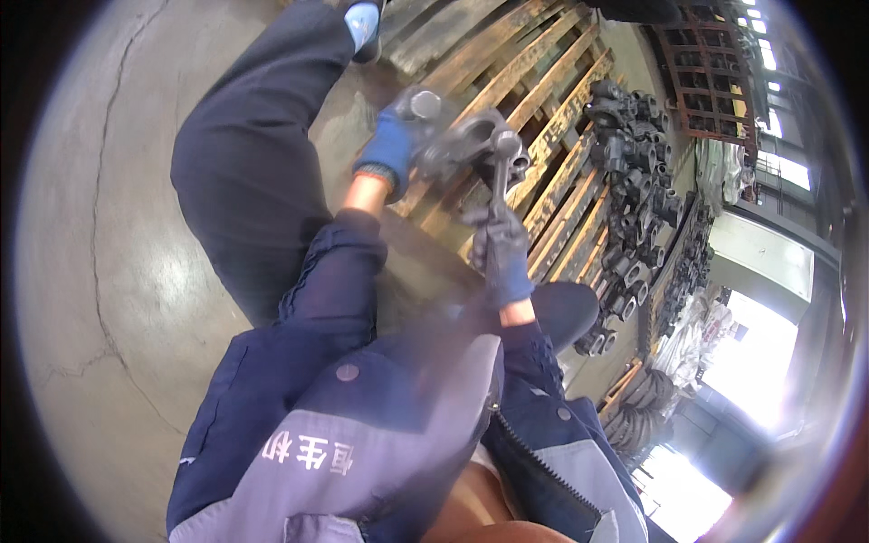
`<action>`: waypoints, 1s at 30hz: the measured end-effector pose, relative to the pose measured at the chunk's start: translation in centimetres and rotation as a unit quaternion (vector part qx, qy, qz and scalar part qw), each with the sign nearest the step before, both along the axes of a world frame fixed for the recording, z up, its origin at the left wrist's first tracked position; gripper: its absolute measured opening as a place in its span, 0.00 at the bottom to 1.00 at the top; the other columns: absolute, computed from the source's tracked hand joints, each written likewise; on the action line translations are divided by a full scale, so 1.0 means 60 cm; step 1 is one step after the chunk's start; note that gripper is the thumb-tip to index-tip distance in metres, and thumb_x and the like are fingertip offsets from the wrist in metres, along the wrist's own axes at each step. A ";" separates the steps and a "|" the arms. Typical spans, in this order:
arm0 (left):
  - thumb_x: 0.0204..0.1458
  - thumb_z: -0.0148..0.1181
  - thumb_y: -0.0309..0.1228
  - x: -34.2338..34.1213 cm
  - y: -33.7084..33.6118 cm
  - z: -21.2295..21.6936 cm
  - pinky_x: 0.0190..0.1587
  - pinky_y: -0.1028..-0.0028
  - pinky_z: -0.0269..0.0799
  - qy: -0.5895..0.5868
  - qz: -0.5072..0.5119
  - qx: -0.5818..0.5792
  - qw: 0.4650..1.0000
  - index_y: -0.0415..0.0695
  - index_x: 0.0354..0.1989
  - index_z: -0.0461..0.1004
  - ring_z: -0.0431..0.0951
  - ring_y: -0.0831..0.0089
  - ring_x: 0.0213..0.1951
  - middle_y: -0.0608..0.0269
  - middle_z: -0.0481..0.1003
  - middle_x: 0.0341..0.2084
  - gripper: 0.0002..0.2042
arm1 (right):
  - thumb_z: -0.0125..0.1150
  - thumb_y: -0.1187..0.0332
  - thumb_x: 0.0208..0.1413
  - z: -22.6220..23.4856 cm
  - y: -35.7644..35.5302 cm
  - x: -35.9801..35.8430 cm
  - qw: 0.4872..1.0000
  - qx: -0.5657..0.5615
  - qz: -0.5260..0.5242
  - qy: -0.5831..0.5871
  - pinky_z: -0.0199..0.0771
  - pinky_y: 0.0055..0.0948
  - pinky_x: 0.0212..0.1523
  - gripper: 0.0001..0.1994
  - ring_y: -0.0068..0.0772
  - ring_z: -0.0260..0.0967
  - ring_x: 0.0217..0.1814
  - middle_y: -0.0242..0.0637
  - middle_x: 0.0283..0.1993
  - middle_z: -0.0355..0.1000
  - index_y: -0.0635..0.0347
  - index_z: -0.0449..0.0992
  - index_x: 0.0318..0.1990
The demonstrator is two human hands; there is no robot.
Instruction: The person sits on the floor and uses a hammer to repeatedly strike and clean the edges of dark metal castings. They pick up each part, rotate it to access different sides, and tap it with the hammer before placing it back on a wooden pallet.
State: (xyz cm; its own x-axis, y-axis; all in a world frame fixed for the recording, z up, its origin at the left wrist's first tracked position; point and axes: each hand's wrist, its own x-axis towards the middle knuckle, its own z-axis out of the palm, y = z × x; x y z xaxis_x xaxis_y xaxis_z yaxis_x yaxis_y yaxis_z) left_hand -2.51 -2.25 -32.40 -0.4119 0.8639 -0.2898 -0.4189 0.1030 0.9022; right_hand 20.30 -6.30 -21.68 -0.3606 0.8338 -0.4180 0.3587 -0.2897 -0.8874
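Work on the grey metal clamp casting (471, 145) looks mid-way: many similar castings (634, 172) lie stacked on the wooden pallet (543, 109) beyond. The left hand (394, 145), blue-gloved, has its grip closed around the casting, held up over the pallet. The right hand (502, 249) is wrapped tight on a wrench (501, 176) whose head meets the casting.

We see blue gloves (391, 145), a dark grey metal casting (471, 145), a navy-and-grey jacket (362, 425), and brown wooden pallets (552, 109).
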 end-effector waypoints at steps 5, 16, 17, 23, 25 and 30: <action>0.53 0.61 0.38 -0.013 0.010 -0.075 0.49 0.59 0.74 0.176 -0.016 -0.132 0.975 0.40 0.46 0.77 0.80 0.50 0.47 0.40 0.79 0.44 0.17 | 0.53 0.55 0.66 -0.031 -0.040 0.061 0.944 0.032 0.182 -0.274 0.72 0.26 0.28 0.16 0.27 0.71 0.26 0.34 0.34 0.76 0.60 0.77 0.45; 0.53 0.57 0.32 0.063 0.026 -0.143 0.50 0.61 0.76 0.518 -0.417 -0.053 0.745 0.44 0.46 0.82 0.81 0.55 0.48 0.52 0.81 0.45 0.14 | 0.60 0.56 0.59 -0.194 -0.120 0.069 0.823 -0.021 0.432 -0.369 0.78 0.39 0.39 0.16 0.39 0.75 0.40 0.42 0.45 0.75 0.56 0.79 0.47; 0.54 0.56 0.33 0.062 0.024 -0.122 0.51 0.62 0.76 0.579 -0.445 -0.012 0.683 0.46 0.47 0.82 0.80 0.57 0.50 0.53 0.80 0.47 0.15 | 0.60 0.57 0.59 -0.195 -0.120 0.064 0.831 -0.012 0.425 -0.359 0.78 0.39 0.39 0.16 0.40 0.75 0.41 0.43 0.46 0.75 0.56 0.78 0.48; 0.59 0.52 0.35 0.071 0.016 -0.045 0.47 0.64 0.76 0.556 -0.485 -0.126 0.663 0.48 0.49 0.81 0.80 0.62 0.50 0.59 0.80 0.49 0.14 | 0.61 0.58 0.58 -0.204 -0.097 0.033 0.884 0.052 0.360 -0.293 0.78 0.41 0.41 0.17 0.42 0.75 0.46 0.44 0.53 0.72 0.55 0.77 0.51; 0.59 0.53 0.34 0.074 0.020 -0.054 0.46 0.62 0.76 0.521 -0.467 -0.197 0.687 0.48 0.48 0.81 0.81 0.61 0.49 0.59 0.81 0.48 0.14 | 0.61 0.58 0.58 -0.206 -0.082 0.035 0.900 0.097 0.332 -0.266 0.78 0.42 0.42 0.18 0.42 0.74 0.48 0.45 0.55 0.71 0.55 0.77 0.52; 0.56 0.62 0.39 0.082 0.010 -0.077 0.38 0.65 0.74 0.426 -0.288 -0.030 0.857 0.41 0.42 0.81 0.78 0.69 0.33 0.58 0.81 0.32 0.14 | 0.61 0.59 0.58 -0.194 -0.024 0.047 0.903 0.291 0.243 -0.203 0.79 0.44 0.44 0.19 0.44 0.74 0.52 0.47 0.60 0.69 0.54 0.76 0.55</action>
